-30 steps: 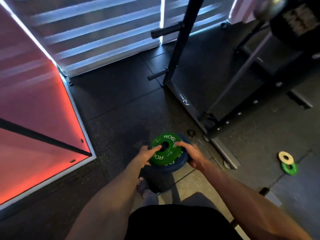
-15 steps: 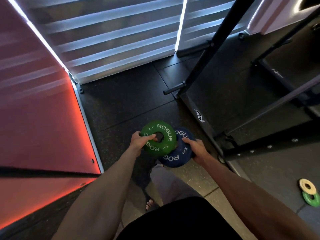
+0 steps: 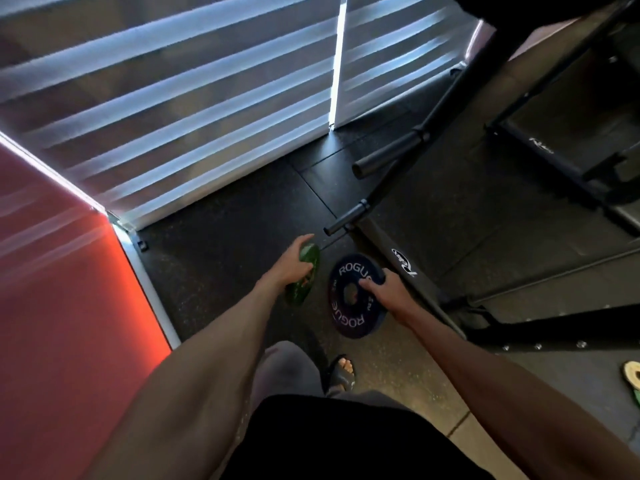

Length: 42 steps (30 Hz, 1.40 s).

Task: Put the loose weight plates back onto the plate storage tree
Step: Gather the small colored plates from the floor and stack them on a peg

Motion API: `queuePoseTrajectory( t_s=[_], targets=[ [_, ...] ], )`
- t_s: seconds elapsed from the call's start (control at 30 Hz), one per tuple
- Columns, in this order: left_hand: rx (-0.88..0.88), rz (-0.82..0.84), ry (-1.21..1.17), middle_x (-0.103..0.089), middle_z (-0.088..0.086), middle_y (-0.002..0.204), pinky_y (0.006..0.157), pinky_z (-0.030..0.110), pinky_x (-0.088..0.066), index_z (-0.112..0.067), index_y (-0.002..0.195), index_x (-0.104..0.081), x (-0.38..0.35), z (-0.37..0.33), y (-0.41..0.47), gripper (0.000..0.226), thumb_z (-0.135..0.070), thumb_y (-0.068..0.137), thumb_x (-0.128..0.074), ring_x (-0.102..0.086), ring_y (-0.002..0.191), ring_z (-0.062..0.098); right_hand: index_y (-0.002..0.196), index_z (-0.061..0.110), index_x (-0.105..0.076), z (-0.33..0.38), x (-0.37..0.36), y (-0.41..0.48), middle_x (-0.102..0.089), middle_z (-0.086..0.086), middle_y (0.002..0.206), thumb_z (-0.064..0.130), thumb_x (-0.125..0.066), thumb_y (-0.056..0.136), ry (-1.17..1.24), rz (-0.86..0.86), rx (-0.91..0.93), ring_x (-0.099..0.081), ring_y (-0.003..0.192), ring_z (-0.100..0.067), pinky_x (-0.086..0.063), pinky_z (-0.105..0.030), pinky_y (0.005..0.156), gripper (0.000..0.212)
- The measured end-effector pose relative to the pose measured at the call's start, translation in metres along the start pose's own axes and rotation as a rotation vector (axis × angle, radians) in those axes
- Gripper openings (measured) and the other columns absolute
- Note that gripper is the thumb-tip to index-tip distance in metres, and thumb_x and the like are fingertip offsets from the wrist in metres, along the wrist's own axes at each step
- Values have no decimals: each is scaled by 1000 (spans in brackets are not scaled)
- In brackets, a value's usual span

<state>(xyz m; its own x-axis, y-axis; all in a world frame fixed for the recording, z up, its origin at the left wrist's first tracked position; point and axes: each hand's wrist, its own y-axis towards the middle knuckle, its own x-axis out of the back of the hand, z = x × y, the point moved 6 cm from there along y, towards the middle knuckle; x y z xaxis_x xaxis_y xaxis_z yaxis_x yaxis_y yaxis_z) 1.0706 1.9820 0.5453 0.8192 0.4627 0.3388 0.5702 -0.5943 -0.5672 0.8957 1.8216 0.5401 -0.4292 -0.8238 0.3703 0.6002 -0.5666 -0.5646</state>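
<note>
From the head camera, the left hand point(image 3: 289, 265) grips a green plate point(image 3: 304, 275) turned edge-on, its upper rim just short of the tip of the lowest peg point(image 3: 344, 223) on the plate storage tree point(image 3: 433, 112). The right hand point(image 3: 386, 292) clasps a blue plate point(image 3: 351, 296) by its right side, face up with white lettering, held low over the dark rubber floor point(image 3: 225, 258) beside the tree's base rail. A larger peg point(image 3: 391, 154) juts out higher up. Two small plates, one cream point(image 3: 632, 373) over one green, lie on the floor at the far right edge.
</note>
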Motion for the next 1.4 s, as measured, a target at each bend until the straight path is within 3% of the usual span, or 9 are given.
queuePoseTrajectory(
  t_s=[0.07,0.17,0.23,0.43,0.57,0.83,1.03,1.13,1.4],
  targets=[
    [-54,87,225,-41,8,149,100,45,-50,-48,150,-25,11,-18,28,76,-2,94,-48,-53,125,31,118,-3,-63,24,-2,21,-70,-20,115,13,-76,88,-31,-12,42,-68,107,-34,-54,-50,96,36],
    [-104,212,501,-42,6,153,106,44,-45,-45,151,-27,27,-35,74,61,-25,100,-53,-50,131,29,106,-1,-68,63,-6,51,-72,-10,98,14,-79,84,-144,-29,103,-67,92,-25,-52,-32,77,29],
    [-119,310,590,-42,3,154,112,44,-39,-40,153,-27,41,-40,104,66,-38,96,-60,-44,138,26,102,1,-70,90,-11,71,-72,-8,94,16,-80,84,-203,-24,123,-68,87,-23,-52,-33,75,27],
    [-283,477,605,-59,2,137,109,38,-43,-23,142,-49,85,-71,179,68,-37,82,-78,-54,128,20,109,4,-71,154,-21,110,-75,-14,103,17,-79,86,-181,-56,111,-71,94,-26,-53,-29,79,28],
    [-297,592,579,-64,4,130,106,42,-47,-21,138,-54,98,-102,222,57,-38,86,-73,-58,122,21,110,3,-72,177,-15,133,-76,-17,103,15,-79,85,-81,-158,66,-71,100,-33,-54,-44,88,28],
    [-395,657,553,-66,-11,101,80,17,-51,-26,120,-59,93,-157,276,34,-35,89,-71,-64,98,10,106,8,-72,192,11,165,-74,-7,98,30,-76,88,-181,-449,89,-69,89,-22,-53,-38,83,29],
    [-490,651,584,-66,5,120,97,32,-50,-17,131,-55,78,-187,293,43,-31,92,-68,-63,112,19,104,13,-66,193,30,182,-62,-4,94,29,-73,89,-279,-557,166,-61,87,-19,-52,-38,82,23],
    [-519,592,623,-69,10,113,94,41,-53,-11,122,-57,75,-197,302,41,-33,90,-69,-66,105,25,103,18,-64,193,40,191,-57,4,92,30,-72,89,-329,-582,174,-58,83,-14,-53,-36,80,20],
    [-618,451,614,-69,2,100,81,36,-56,-17,106,-53,57,-213,316,27,-36,92,-67,-69,91,20,114,18,-59,191,58,207,-52,3,103,28,-68,92,-519,-693,161,-55,90,-12,-55,-33,80,26]
  ],
)
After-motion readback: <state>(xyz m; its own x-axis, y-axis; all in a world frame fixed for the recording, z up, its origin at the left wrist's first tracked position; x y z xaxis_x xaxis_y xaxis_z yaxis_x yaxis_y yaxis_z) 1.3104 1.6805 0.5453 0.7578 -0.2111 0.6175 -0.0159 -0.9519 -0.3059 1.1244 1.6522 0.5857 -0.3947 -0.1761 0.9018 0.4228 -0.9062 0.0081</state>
